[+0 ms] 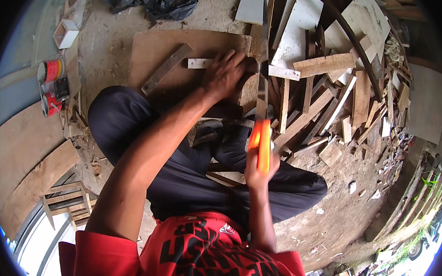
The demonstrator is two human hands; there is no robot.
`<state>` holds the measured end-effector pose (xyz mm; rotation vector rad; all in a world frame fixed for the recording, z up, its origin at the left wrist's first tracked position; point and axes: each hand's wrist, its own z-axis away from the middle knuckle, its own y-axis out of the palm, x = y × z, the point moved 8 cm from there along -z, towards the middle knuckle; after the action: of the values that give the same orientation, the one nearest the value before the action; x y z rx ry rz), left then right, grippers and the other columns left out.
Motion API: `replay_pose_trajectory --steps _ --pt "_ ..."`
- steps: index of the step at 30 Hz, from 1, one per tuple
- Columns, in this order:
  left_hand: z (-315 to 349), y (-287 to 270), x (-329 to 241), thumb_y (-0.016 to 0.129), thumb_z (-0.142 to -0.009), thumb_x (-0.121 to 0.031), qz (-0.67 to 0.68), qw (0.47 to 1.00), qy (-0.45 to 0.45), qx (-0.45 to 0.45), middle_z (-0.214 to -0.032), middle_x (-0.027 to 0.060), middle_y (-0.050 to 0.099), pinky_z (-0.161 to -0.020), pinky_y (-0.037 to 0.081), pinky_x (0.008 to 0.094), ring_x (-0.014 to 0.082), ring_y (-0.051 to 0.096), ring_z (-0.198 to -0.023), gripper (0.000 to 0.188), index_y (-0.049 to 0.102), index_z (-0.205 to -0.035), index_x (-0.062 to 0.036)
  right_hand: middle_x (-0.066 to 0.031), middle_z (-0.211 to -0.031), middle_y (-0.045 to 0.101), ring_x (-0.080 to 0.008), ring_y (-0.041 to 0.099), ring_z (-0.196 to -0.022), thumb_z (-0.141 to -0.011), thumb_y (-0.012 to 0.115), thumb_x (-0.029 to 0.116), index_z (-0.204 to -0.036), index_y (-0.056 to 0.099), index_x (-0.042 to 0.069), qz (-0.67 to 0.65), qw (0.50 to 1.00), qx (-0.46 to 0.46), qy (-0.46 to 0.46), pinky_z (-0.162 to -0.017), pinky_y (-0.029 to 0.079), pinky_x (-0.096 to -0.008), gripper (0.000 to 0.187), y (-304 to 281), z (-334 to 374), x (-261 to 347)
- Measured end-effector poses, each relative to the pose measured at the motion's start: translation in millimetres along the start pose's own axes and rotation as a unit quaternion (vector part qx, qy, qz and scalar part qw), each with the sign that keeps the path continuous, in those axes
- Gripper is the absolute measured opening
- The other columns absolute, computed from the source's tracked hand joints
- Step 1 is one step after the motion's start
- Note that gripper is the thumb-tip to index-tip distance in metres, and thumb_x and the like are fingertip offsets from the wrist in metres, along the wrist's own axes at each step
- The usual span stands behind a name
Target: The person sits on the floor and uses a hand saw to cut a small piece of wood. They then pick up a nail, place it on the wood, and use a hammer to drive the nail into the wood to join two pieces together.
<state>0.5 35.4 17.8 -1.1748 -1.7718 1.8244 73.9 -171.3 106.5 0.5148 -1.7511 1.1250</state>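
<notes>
gripping saw (262, 97) — scrap-strewn floor (105, 42)

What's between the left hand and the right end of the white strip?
In the head view, the saw blade lies between them, crossing the white strip just right of the left hand.

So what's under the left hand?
A white strip of wood pokes out on both sides of the left hand, and a brown board shows lower down. The hand covers the strip's middle, so that part can't be seen.
</notes>
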Motion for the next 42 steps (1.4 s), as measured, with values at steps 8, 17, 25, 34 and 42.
replay_pose_trajectory --steps 8,17,25,34,42 --pt "1 -8 -6 0.056 -0.087 -0.012 -0.017 1.000 0.018 -0.016 -0.127 0.0094 0.056 -0.103 0.042 0.0485 0.0311 0.052 -0.121 0.035 0.064 -0.120 -0.0057 -0.0104 -0.056 0.050 -0.0255 0.050 -0.042 -0.081 0.059 0.003 -0.070 0.055 0.002 0.019 0.999 0.047 -0.003 -0.043 0.039 -0.0339 0.012 -10 57 -2" --pt "-4 -11 -7 0.072 -0.076 -0.022 0.033 0.999 0.017 -0.004 -0.127 0.0109 0.056 -0.104 0.041 0.0498 0.0319 0.052 -0.122 0.048 0.064 -0.121 -0.0070 -0.0087 -0.054 0.050 -0.0208 0.048 -0.040 -0.085 0.064 0.003 -0.073 0.055 0.002 -0.032 0.999 -0.010 0.004 -0.043 0.037 -0.0328 0.015 16 -48 -3" --pt "1 -6 -5 0.067 -0.080 -0.018 -0.030 0.999 0.015 0.001 -0.130 0.0117 0.055 -0.105 0.040 0.0509 0.0341 0.052 -0.125 0.046 0.062 -0.124 -0.0066 -0.0096 -0.056 0.050 -0.0269 0.053 -0.043 -0.076 0.061 0.002 -0.073 0.059 0.002 0.010 0.999 0.041 0.027 -0.044 0.042 -0.0357 0.004 -19 78 1" --pt "-15 -26 -6 0.061 -0.086 -0.019 0.086 0.996 -0.027 -0.004 -0.124 0.0120 0.056 -0.099 0.043 0.0471 0.0305 0.053 -0.116 0.035 0.062 -0.119 -0.0072 -0.0087 -0.055 0.052 -0.0234 0.049 -0.041 -0.084 0.061 0.001 -0.071 0.058 0.002 -0.067 0.994 0.021 0.081 -0.043 0.036 -0.0364 0.014 33 -65 -16" --pt "-7 -14 -3 0.059 -0.084 -0.015 -0.010 1.000 -0.003 -0.008 -0.117 0.0108 0.056 -0.100 0.042 0.0486 0.0292 0.053 -0.117 0.032 0.064 -0.114 -0.0061 -0.0108 -0.056 0.052 -0.0262 0.054 -0.045 -0.075 0.061 0.001 -0.073 0.061 0.000 0.024 0.998 0.041 0.038 -0.047 0.044 -0.0340 0.003 -17 68 4"
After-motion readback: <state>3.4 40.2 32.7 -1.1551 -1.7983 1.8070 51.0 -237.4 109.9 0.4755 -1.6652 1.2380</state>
